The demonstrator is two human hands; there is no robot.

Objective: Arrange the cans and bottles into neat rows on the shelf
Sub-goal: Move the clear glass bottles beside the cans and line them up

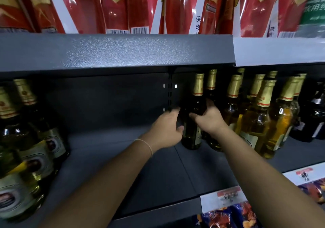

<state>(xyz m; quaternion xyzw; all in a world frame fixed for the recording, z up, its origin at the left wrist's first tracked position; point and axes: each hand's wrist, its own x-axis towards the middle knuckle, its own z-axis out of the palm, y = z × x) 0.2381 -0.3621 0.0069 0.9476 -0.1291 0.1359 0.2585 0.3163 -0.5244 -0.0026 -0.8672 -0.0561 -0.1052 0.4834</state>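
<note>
Glass bottle point(192, 122), upright on the shelf point(140, 157) at the left end of the right-hand row, is clasped by both hands point(186, 124); if tilted, neighbouring bottles point(260, 119) could be knocked over.

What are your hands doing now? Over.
Left hand and right hand grip one bottle, upright on shelf. Nothing in the way.
</note>
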